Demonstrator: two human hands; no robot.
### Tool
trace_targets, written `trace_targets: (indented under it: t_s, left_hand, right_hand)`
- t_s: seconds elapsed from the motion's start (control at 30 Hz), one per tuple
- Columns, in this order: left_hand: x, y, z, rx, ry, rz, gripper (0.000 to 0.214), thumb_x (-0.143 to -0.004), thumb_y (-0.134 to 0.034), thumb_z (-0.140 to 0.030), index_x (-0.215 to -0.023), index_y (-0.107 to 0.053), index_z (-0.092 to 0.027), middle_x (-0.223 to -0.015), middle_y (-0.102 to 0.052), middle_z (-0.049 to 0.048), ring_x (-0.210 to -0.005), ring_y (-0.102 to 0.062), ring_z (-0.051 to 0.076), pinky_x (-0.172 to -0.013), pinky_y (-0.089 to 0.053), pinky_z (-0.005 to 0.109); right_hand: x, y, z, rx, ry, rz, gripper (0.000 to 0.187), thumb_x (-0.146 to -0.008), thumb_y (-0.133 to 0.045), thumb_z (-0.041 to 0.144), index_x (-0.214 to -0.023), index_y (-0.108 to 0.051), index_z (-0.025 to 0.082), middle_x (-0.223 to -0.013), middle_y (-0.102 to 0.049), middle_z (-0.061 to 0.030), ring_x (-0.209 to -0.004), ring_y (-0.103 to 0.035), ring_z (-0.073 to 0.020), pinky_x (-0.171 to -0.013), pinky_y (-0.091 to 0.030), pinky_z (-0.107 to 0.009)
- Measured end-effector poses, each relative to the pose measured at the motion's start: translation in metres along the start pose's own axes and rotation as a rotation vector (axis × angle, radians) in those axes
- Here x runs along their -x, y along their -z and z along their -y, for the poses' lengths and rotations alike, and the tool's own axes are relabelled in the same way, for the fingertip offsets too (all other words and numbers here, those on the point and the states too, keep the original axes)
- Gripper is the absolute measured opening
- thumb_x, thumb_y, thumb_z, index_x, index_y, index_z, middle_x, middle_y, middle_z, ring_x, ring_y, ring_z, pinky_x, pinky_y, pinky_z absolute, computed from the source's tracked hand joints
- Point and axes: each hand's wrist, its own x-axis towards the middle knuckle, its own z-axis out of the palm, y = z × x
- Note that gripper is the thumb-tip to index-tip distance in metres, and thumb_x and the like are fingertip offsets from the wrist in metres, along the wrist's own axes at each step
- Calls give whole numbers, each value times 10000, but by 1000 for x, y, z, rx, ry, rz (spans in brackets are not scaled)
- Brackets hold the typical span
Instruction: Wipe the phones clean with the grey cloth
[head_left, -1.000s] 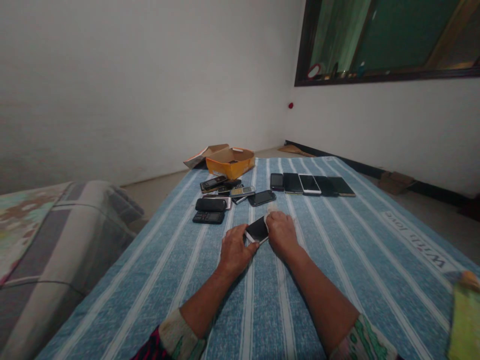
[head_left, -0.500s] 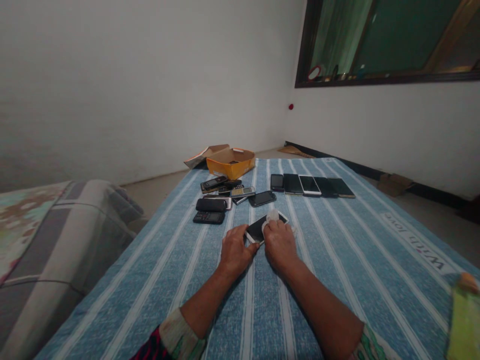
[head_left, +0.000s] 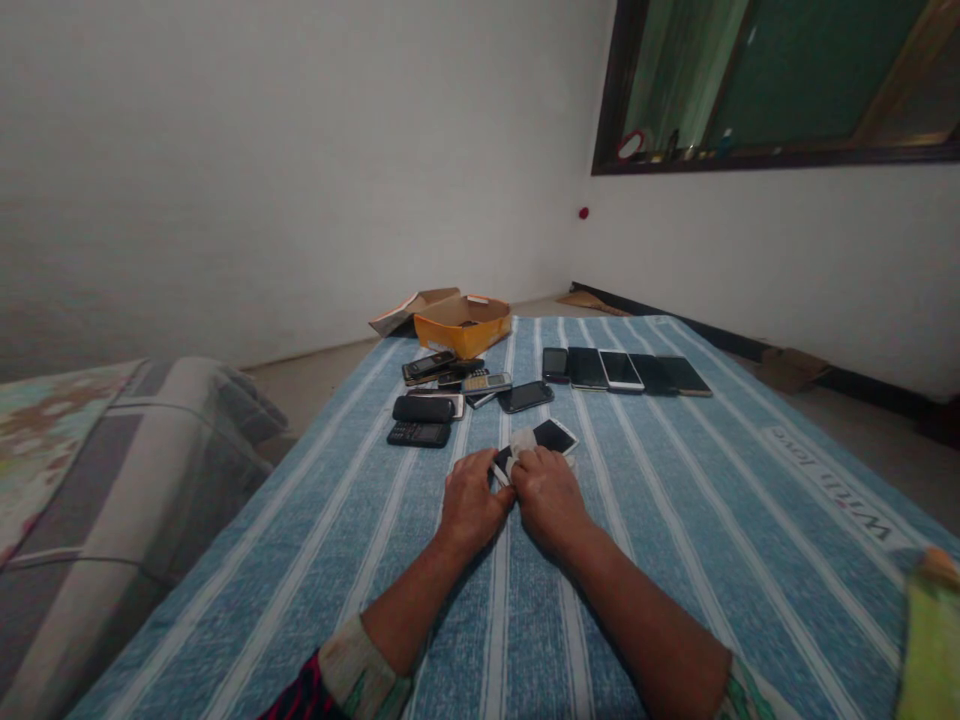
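Observation:
A white smartphone (head_left: 556, 435) with a dark screen lies at a slant on the blue striped cloth. My left hand (head_left: 472, 500) grips its near left end, thumb below and fingers above. Bunched in my right hand (head_left: 549, 495) is a white tissue (head_left: 523, 441), pressed on the phone's screen close to the left hand. My right fingers and the tissue cover the middle of the phone; its far right end shows.
Beyond my hands lies a pile of old phones (head_left: 420, 410), with a dark smartphone (head_left: 527, 397) beside it. Several phones form a row (head_left: 620, 369) at the right. An orange cardboard box (head_left: 461, 335) stands behind. A yellow-green object (head_left: 930, 640) sits at the right edge.
My right hand has slid the tissue leftward along the screen, toward my left hand, uncovering the phone's far right end. The left hand has kept its hold.

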Motion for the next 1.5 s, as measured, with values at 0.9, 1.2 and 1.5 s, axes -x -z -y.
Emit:
trace_targets:
  t_s: [0.9,1.2,1.5]
  left_hand:
    - [-1,-3,4,34,-6,-35,477,-734,-692,-248,-1195,-653,-133,-1232,-708,156,-1172,-640,309,-1041,-477,427]
    - [-2,-5,8,132,-70,-60,545,-683,-728,-189,-1220,-646,-228,-1297,-690,82,-1223,-620,287,-1086,-450,449]
    - [0,-2,3,106,-15,-34,518,-666,-769,-176,-1174,-677,-221,-1209,-728,75,-1170,-637,289,-1046,-463,448]
  right_hand:
    - [-22,3,0,-7,55,50,288,-1016,-424,216,-1181,-660,208,-1234,-616,-98,-1186,-479,-273,-971,-353,-447]
    - [-24,2,-3,8,-6,21,292,-1013,-425,220,-1187,-659,220,-1225,-617,-111,-1179,-483,-281,-993,-330,-479]
    - [-26,-1,-22,50,-187,-20,304,-1009,-394,182,-1131,-673,178,-1198,-618,-136,-1147,-487,-275,-940,-344,-428]
